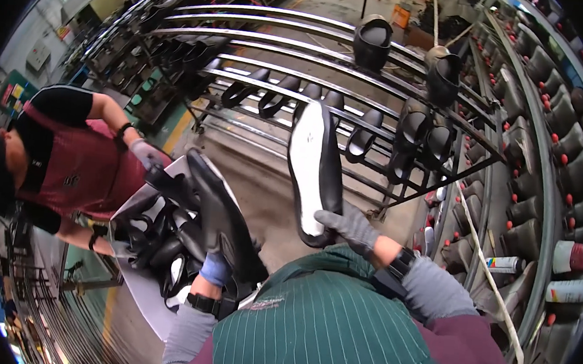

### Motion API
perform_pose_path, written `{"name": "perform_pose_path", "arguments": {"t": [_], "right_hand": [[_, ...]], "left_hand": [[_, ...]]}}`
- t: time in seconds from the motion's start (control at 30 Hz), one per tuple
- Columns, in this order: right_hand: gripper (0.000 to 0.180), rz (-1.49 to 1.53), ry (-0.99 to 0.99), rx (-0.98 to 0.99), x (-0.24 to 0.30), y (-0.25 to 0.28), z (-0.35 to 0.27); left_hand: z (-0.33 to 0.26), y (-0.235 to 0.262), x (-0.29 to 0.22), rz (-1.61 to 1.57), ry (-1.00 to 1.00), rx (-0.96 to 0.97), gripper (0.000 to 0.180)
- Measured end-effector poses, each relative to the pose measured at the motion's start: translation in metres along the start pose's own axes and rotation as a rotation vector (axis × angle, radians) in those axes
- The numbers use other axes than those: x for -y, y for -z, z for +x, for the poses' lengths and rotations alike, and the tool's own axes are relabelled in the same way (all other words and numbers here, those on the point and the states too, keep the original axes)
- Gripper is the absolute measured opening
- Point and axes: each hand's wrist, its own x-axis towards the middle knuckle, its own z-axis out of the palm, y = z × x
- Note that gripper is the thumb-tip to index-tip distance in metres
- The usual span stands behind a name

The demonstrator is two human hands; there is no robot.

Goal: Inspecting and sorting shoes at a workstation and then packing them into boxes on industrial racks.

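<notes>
In my gloved right hand (351, 229) is a black shoe upper (337, 186), held upright by its lower end. Its white underside (312, 163) faces me, with my thumb pressed on the white near the bottom. My left hand (216, 270), in a bluish glove, grips another black shoe (217, 200) near its lower end; this one leans up and to the left, and its far side is hidden. Just left of it, a pale bin (131, 286) holds a heap of black shoe uppers (162, 230).
A co-worker in a red apron (88, 164) stands at the left, a gloved hand (147, 154) on a black shoe piece. Ahead is a metal-railed rack (282, 49) with several black shoes (365, 136). Shelves of grey shoe lasts (527, 182) and spray cans (568, 291) line the right.
</notes>
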Motion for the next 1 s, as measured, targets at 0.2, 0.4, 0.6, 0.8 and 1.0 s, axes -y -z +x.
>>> {"name": "perform_pose_path", "arguments": {"t": [0.2, 0.4, 0.6, 0.8, 1.0], "right_hand": [[0.074, 0.111, -0.137, -0.09, -0.061, 0.03, -0.063], [0.079, -0.479, -0.028, -0.312, -0.113, 0.05, -0.096], [0.059, -0.894, 0.065, -0.617, -0.184, 0.147, -0.077], [0.059, -1.155, -0.098, -0.614, -0.267, 0.263, -0.019], [0.053, -1.532, -0.078, -0.668, -0.318, 0.341, 0.075]], "left_hand": [[-0.008, 0.02, -0.001, 0.147, 0.032, 0.118, 0.032], [0.019, 0.002, -0.003, -0.025, 0.208, 0.136, 0.03], [0.03, -0.075, -0.008, -0.03, 0.173, 0.158, 0.064], [0.056, -0.158, -0.005, -0.114, 0.059, 0.258, 0.046], [0.096, -0.154, 0.017, 0.395, 0.249, -0.101, 0.032]]}}
